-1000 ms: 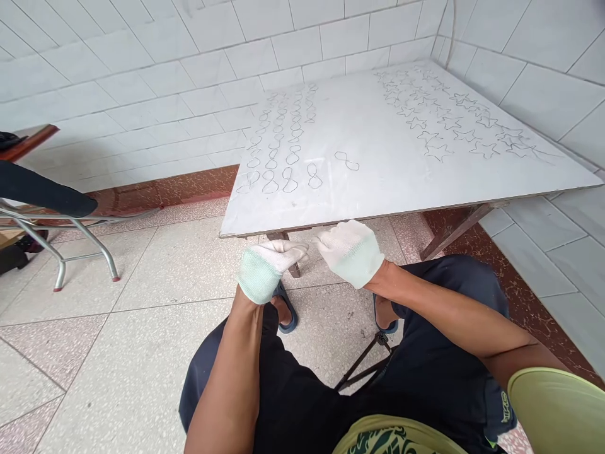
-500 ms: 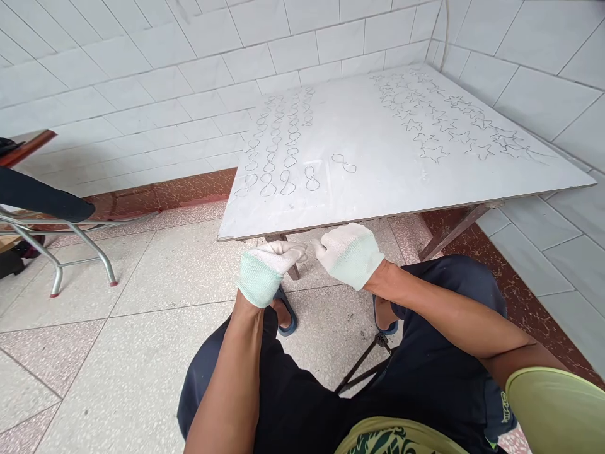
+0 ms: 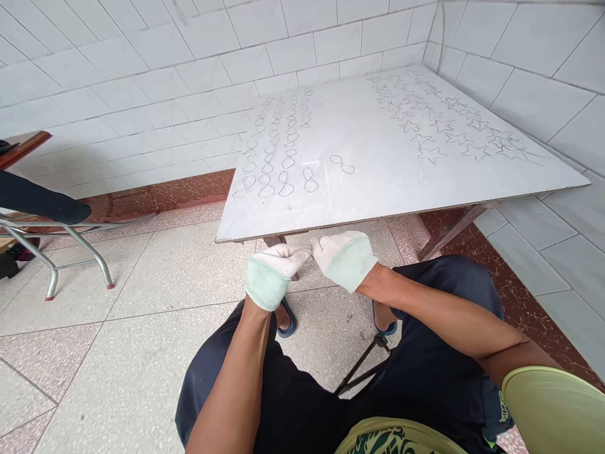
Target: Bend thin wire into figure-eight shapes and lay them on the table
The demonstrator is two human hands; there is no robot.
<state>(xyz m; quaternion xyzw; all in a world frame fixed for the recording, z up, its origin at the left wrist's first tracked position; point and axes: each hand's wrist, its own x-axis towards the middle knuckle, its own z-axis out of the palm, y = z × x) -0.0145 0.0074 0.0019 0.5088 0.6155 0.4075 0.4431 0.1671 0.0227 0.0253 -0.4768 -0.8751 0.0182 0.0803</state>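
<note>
In front of the table's near edge, my left hand (image 3: 276, 268) and my right hand (image 3: 345, 255), both in white gloves with pale green cuffs, meet at the fingertips. Each is closed in a pinch. A thin dark wire (image 3: 312, 266) shows faintly just below the fingertips; most of it is hidden by the gloves. On the white tabletop (image 3: 350, 195) lie rows of wire figure-eights (image 3: 266, 186) at the left, with a single figure-eight (image 3: 341, 164) apart from them. Many wire stars (image 3: 431, 151) spread across the right side.
White tiled walls (image 3: 198, 75) close off the back and right of the table. A wooden table leg (image 3: 451, 233) stands at the right. Black tripod legs (image 3: 362, 366) stand between my knees. To the left are a metal-legged stool (image 3: 94, 255) and another person's dark-trousered leg (image 3: 42, 198).
My two hands have come together, the left moving slightly right and the right slightly down and left, so their fingertips now meet. The wire shapes on the table lie as before.
</note>
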